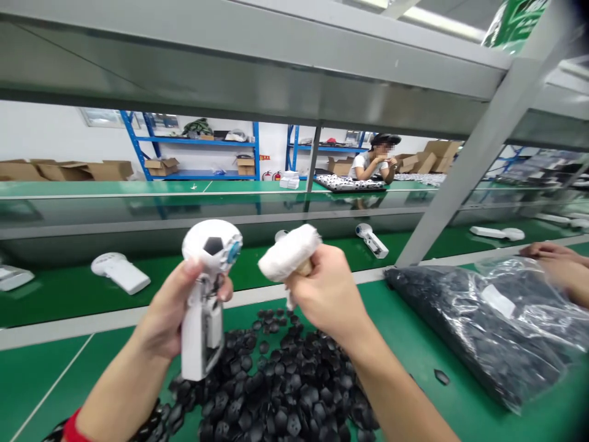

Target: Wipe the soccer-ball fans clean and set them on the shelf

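My left hand [172, 307] is closed around a white handheld fan-like device [196, 331], held upright. Its round head has a black pentagon patch and a blue part on the side, and its handle casing is open on the right. Close by to the right, my right hand [324, 291] grips a mallet [289, 253] whose head is wrapped in white cloth. The mallet's head is apart from the device. Under both hands spreads a heap of small black pentagon pieces [280, 393] on the green work surface [46, 380].
Similar white devices [122, 273] lie along the green conveyor belt [257, 270] beyond. At right, another person's hand [559, 264] touches a clear bag of black pieces [488, 319]. A slanted metal post [464, 166] and overhead beam frame the station. Someone sits at the far table.
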{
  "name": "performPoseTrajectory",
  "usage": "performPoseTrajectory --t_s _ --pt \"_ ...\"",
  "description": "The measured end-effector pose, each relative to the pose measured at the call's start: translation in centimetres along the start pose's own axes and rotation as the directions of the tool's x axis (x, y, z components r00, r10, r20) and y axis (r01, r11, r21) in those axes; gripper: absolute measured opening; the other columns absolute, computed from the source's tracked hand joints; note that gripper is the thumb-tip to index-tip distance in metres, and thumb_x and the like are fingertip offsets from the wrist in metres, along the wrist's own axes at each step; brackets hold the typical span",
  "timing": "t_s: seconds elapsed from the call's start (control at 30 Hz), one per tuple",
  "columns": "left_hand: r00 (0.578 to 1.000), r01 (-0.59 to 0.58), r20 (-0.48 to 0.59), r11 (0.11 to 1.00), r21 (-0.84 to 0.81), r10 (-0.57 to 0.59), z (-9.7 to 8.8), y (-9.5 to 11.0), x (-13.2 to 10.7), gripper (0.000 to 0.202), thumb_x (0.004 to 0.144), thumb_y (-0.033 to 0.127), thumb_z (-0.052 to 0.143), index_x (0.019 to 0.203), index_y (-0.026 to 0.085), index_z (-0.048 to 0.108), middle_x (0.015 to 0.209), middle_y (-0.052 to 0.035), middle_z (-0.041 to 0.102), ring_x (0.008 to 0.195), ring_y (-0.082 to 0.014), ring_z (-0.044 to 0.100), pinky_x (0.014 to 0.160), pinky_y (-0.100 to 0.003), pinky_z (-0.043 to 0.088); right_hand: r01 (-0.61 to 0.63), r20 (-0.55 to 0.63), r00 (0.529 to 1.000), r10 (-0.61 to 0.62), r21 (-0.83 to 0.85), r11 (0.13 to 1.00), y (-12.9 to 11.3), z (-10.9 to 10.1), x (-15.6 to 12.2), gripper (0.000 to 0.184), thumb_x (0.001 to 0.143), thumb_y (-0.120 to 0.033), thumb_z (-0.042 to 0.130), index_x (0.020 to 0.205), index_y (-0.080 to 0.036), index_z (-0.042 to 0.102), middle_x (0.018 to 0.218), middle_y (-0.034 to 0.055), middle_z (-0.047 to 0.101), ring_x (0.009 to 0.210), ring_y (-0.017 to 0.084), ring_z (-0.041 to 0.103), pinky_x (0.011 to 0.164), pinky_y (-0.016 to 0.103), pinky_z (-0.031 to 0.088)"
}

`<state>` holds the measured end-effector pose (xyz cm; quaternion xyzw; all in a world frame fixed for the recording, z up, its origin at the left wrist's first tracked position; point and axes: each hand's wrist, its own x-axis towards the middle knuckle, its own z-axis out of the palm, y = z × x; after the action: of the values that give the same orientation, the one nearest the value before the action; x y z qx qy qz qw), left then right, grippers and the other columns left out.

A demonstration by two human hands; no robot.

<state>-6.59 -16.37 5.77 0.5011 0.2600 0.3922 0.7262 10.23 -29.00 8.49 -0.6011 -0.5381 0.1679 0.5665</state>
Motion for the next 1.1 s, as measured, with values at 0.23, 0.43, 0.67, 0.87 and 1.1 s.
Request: performPoseTrajectory --t_s 0.23,0.43,0.67,0.87,1.1 --pt "0.959 -0.056 0.279 0.998 0.013 0.05 1.6 -1.0 -1.9 0.055 0.071 0.071 0.077 0.082 0.017 0.073 0.072 -0.0058 0.072 0.062 -0.0188 0.065 0.057 -0.027 0.053 0.635 -0.308 0.663 -0.682 -0.25 0.73 0.6 0.8 -0.8 0.013 0.085 -0.01 0.071 0.09 -0.021 0.074 0.087 0.0017 0.079 0.075 0.021 0.076 0.07 0.031 0.064" --pt "0.886 -0.253 0.416 0.965 0.065 0.204 2.2 -0.8 -2.8 0.082 0.073 0.083 0.066 0.123 0.017 0.064 0.102 -0.0103 0.073 0.089 -0.027 0.069 0.068 -0.029 0.053 0.617 -0.298 0.549 -0.781 -0.486 0.619 -0.6 1.6 -2.7 0.021 0.087 -0.008 0.073 0.099 -0.025 0.072 0.092 0.0004 0.08 0.081 0.021 0.078 0.071 0.029 0.066" --pt "0.879 -0.332 0.41 0.93 0.16 0.243 2.4 0.0 -3.7 0.074 0.073 0.073 0.076 0.124 0.02 0.066 0.109 -0.0075 0.072 0.095 -0.0252 0.066 0.078 -0.029 0.053 0.539 -0.254 0.58 -0.774 -0.593 0.598 -1.9 1.6 -4.4 0.02 0.086 -0.009 0.075 0.098 -0.025 0.073 0.104 0.0018 0.08 0.081 0.023 0.078 0.072 0.034 0.066" --pt "0.883 -0.411 0.349 0.878 0.247 0.315 2.2 1.2 -4.0 0.058 0.083 0.064 0.072 0.123 0.022 0.067 0.111 -0.004 0.073 0.094 -0.0201 0.066 0.079 -0.023 0.055 0.653 -0.227 0.448 -0.865 -0.578 0.49 -0.8 2.5 -2.7 0.019 0.087 -0.009 0.074 0.103 -0.02 0.074 0.111 0.0048 0.079 0.08 0.019 0.078 0.066 0.03 0.065" --pt "0.899 -0.437 0.21 0.826 0.357 0.385 1.4 2.6 -4.2 0.047 0.084 0.053 0.076 0.12 0.025 0.066 0.094 0.0028 0.073 0.074 -0.0109 0.063 0.065 -0.014 0.054 0.763 -0.071 0.49 -0.869 -0.448 0.467 0.5 3.3 -1.5 0.035 0.089 -0.007 0.07 0.124 -0.009 0.068 0.132 0.0148 0.069 0.111 0.021 0.073 0.092 0.027 0.064"
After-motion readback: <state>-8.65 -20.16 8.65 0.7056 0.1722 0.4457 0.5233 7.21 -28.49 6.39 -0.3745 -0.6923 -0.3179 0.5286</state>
